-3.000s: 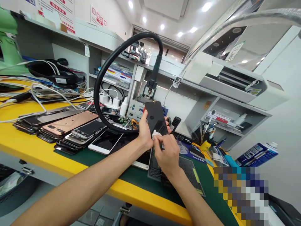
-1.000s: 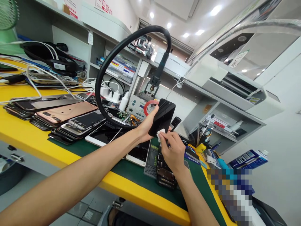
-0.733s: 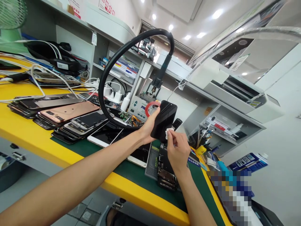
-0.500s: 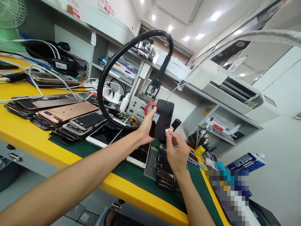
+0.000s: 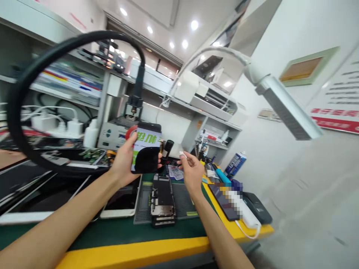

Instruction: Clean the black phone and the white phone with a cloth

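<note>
white wipe (image 5: 183,154): now off black panel (image 5: 147,160) | mirrored green lettering (image 5: 146,138): appeared

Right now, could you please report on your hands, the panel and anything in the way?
Left hand holding panel up. Right hand pinching white wipe, apart from panel. Black hose off left, not between hands.

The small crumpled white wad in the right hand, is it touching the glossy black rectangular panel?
Apart. The head view shows a gap between the white wad in the right hand and the black panel in the left hand.
</note>
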Available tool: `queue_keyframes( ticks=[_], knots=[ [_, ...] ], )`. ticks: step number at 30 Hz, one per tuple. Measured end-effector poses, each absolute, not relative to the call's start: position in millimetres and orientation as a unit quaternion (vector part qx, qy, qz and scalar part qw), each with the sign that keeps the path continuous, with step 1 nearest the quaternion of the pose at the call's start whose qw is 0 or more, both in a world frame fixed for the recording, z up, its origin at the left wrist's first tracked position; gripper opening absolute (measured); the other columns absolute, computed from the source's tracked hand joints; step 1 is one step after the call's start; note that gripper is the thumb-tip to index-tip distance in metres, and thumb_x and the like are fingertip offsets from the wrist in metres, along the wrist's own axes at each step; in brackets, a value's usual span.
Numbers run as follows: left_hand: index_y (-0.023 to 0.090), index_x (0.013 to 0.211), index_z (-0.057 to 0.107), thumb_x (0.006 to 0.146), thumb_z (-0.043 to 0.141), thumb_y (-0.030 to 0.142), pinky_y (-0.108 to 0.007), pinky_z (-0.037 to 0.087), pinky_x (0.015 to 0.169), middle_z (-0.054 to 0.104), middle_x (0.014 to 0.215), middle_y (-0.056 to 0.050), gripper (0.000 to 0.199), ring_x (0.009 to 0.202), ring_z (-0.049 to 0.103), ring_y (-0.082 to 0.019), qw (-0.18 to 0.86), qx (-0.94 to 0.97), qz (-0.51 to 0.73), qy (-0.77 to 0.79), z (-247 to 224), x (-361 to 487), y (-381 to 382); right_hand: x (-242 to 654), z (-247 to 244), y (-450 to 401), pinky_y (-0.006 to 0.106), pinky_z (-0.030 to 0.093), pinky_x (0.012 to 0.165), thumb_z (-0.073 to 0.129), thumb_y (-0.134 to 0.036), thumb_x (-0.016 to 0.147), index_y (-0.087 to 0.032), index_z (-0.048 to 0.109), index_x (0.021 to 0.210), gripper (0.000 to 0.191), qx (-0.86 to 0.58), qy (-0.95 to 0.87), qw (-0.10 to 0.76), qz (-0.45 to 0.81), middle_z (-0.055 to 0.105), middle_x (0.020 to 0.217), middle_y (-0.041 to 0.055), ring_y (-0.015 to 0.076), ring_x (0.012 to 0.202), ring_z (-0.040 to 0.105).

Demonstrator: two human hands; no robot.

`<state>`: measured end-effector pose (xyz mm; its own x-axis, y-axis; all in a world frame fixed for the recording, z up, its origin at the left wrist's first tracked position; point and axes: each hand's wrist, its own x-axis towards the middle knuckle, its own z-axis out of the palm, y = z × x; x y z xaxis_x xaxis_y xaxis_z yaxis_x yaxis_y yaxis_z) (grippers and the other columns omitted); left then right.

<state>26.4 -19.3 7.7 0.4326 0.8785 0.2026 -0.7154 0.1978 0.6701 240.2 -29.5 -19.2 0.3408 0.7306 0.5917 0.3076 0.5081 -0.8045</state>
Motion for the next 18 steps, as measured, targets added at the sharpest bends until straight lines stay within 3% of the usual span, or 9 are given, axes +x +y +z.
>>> queue_keyframes(
  ticks=[4, 10, 14, 18],
  knots=[
    [0.012, 0.129, 0.062, 0.099, 0.036, 0.050, -0.051, 0.060, 0.074, 0.076, 0.098, -0.015, 0.055, 0.078, 0.073, -0.030, 0.742, 0.373, 0.541, 0.130, 14.4, 28.2, -27.6, 310.3, 6.6, -37.6, 0.028, 0.055, 0.056, 0.069, -0.048, 0.083, -0.012, 0.073, 0.105, 0.043, -0.559, -0.538, 0.626, 0.079, 0.074, 0.079, 0.0071, 0.0220, 0.073, 0.070],
    [0.012, 0.138, 0.054, 0.098, 0.041, 0.049, -0.049, 0.061, 0.073, 0.076, 0.092, -0.014, 0.055, 0.074, 0.074, -0.028, 0.722, 0.372, 0.560, 0.165, 15.3, 31.1, -31.4, 464.9, 91.7, -33.5, 0.026, 0.053, 0.059, 0.067, -0.036, 0.090, -0.009, 0.070, 0.097, 0.028, -0.668, -0.383, 0.637, -0.038, 0.070, 0.084, 0.0056, 0.0172, 0.073, 0.066],
    [0.012, 0.135, 0.056, 0.098, 0.039, 0.047, -0.051, 0.062, 0.071, 0.077, 0.090, -0.014, 0.054, 0.075, 0.075, -0.029, 0.718, 0.351, 0.567, 0.197, 18.8, 31.4, -31.9, 537.0, 127.5, -21.5, 0.036, 0.058, 0.078, 0.062, -0.034, 0.097, -0.014, 0.061, 0.116, 0.028, -0.727, -0.287, 0.624, -0.022, 0.064, 0.111, 0.0077, 0.0187, 0.091, 0.065],
    [0.017, 0.132, 0.060, 0.096, 0.041, 0.047, -0.055, 0.061, 0.073, 0.077, 0.095, -0.013, 0.051, 0.082, 0.075, -0.034, 0.719, 0.336, 0.563, 0.228, 20.9, 33.4, -31.5, 574.0, 128.8, -4.2, 0.041, 0.056, 0.085, 0.063, -0.034, 0.096, -0.014, 0.059, 0.122, 0.033, -0.759, -0.252, 0.600, 0.026, 0.061, 0.120, 0.0105, 0.0223, 0.101, 0.064]
  ],
)
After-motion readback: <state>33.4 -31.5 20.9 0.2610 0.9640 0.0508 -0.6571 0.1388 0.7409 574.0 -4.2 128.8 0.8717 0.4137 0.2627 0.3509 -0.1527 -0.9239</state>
